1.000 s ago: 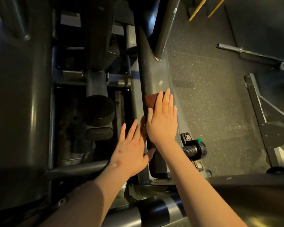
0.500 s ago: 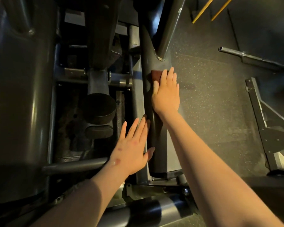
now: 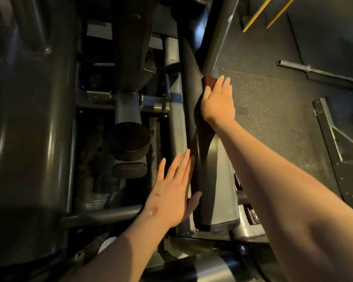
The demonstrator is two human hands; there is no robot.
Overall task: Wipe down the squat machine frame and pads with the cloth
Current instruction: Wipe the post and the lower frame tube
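On my feed the squat machine frame filled the view, its dark sloped beam rising beside the speckled floor. My left hand lay flat, fingers straight, against the beam's lower left side. My right hand pressed flat-fingered on the brown cloth, high on the beam where a diagonal tube joined it.

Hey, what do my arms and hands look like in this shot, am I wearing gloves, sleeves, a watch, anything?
Both are bare. The left hand and right hand have no gloves, rings, watch or bands showing, and no sleeve covers either forearm as far as the view reaches. The left hand has a few small marks on its back and one by the wrist.
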